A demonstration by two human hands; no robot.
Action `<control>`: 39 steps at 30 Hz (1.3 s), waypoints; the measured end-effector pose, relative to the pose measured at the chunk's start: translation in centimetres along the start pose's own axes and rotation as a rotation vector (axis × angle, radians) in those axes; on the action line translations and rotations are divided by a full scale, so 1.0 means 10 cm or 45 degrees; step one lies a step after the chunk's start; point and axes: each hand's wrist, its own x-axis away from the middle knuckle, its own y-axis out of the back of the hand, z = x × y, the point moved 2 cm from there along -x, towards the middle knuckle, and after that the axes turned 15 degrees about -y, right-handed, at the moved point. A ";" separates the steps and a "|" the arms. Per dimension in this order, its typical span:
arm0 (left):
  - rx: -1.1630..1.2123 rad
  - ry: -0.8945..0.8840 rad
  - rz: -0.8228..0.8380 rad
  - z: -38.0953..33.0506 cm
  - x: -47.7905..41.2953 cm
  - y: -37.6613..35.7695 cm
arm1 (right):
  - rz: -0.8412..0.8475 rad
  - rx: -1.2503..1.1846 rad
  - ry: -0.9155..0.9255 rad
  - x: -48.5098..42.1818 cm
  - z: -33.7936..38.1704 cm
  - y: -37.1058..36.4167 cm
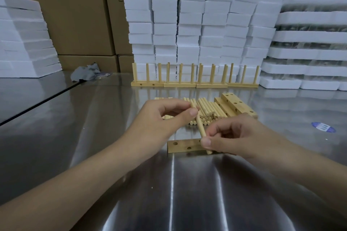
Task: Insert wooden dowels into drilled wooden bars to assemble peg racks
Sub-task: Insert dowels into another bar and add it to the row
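Observation:
A wooden dowel (200,127) slants over the steel table, held at both ends. My left hand (165,116) pinches its far end between thumb and fingers. My right hand (231,138) pinches its near end, which sits against the right part of a drilled wooden bar (183,145) lying flat with two open holes showing. My right hand hides the bar's right end. A pile of loose dowels (208,111) lies behind my hands, and a stack of drilled bars (235,106) lies to its right.
Several finished peg racks (195,78) stand in a row at the back. Behind them rise stacks of white foam blocks (197,15); cardboard boxes (78,15) stand at back left. A crumpled grey rag (85,74) and a blue sticker (323,127) lie on the steel table (169,193).

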 end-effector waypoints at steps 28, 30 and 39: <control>-0.318 0.055 0.479 0.14 0.15 -0.14 | -0.541 0.019 0.464 0.16 0.22 0.14; -0.267 0.078 0.453 0.13 0.16 -0.15 | -0.549 0.055 0.501 0.19 0.24 0.11; -0.259 0.057 0.459 0.07 0.15 -0.18 | -0.539 0.203 0.540 0.11 0.25 -0.04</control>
